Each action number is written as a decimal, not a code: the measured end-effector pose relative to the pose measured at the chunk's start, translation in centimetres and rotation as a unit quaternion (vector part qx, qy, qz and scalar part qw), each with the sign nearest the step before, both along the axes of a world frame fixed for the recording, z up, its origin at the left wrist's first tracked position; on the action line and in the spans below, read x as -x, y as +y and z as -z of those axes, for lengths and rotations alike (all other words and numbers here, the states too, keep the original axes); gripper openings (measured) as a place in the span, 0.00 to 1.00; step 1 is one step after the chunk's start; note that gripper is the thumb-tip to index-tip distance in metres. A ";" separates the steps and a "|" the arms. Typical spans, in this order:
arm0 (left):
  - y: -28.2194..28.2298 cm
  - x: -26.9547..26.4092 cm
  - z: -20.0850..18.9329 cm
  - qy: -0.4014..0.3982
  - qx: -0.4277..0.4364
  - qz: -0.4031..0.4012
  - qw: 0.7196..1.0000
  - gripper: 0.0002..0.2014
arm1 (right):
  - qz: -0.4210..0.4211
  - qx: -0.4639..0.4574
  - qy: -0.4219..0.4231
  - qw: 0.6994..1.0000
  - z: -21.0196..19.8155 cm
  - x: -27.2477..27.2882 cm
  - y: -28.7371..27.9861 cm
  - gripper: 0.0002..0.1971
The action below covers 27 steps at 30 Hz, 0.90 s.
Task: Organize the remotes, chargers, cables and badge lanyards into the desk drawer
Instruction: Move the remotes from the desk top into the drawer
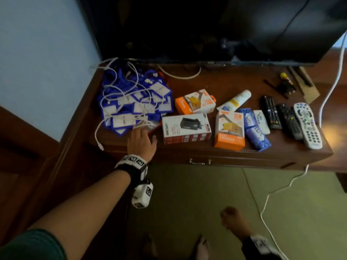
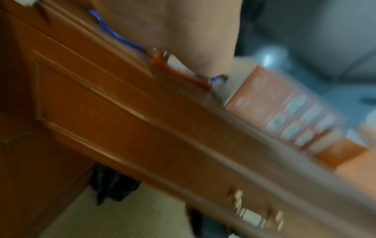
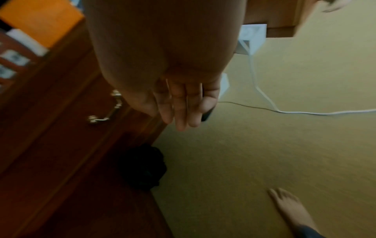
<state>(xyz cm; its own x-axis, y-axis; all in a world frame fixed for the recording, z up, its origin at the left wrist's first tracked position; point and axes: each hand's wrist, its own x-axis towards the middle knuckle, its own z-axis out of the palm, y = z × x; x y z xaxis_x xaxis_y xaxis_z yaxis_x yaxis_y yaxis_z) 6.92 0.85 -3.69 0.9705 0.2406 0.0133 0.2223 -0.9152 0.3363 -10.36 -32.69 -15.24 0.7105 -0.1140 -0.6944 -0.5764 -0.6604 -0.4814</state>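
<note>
the upright orange and white cardboard charger box [image 1: 229, 128] near the front edge of the dark wooden desk carries a large "75w" at its upper right, and white lettering on its orange lower band that looks like "fast charger", though it is soft. the two blue plastic wrapped packets [image 1: 253, 126] just to its right show a curly brand word that may be "lux"; i cannot be sure. print on the white and red box with a black plug picture [image 1: 186, 127], the blue-edged badge cards [image 1: 129, 107] and the remotes is too blurred to read.
</note>
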 end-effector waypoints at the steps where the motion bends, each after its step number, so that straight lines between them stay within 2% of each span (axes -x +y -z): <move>1: -0.1 0.0 0.5 0.004 -0.018 0.017 1.000 0.25 | -0.024 0.006 -0.018 1.000 -1.1 -1.8 1.0 0.10; 4: -0.6 0.8 1.8 0.009 -0.046 0.039 0.998 0.29 | -0.119 0.024 -0.067 0.990 -5.3 -6.2 5.2 0.05; 9: -0.2 0.9 2.5 0.009 -0.054 0.048 0.997 0.30 | -0.184 0.097 -0.139 0.968 -7.0 -11.5 9.1 0.25; 12: 0.0 0.9 2.8 0.017 -0.053 0.050 0.997 0.31 | -0.219 0.150 -0.130 0.955 -6.6 -13.3 10.0 0.31; 17: 0.0 0.7 2.6 0.036 -0.057 0.049 0.997 0.32 | -0.281 0.179 -0.087 0.939 -4.8 -13.0 10.6 0.39; 19: 0.0 0.7 2.4 0.054 -0.062 0.046 0.996 0.32 | -0.276 0.179 -0.087 0.940 -4.5 -12.7 11.0 0.40; 23: -0.1 0.3 1.8 0.099 -0.056 0.048 0.992 0.33 | -0.241 0.171 -0.102 0.950 -4.9 -12.2 11.4 0.39; 27: -0.1 0.1 1.2 0.135 -0.056 0.051 0.988 0.33 | -0.258 0.156 -0.075 0.951 -6.0 -11.3 10.9 0.37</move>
<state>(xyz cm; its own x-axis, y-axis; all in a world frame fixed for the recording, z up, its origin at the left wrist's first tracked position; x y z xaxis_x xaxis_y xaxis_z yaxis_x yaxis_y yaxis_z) 6.83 0.70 -4.92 0.9616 0.1536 -0.2276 0.1951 -0.9654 0.1731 0.89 -21.80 -9.22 0.8160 0.0919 -0.5706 -0.0779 -0.9607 -0.2663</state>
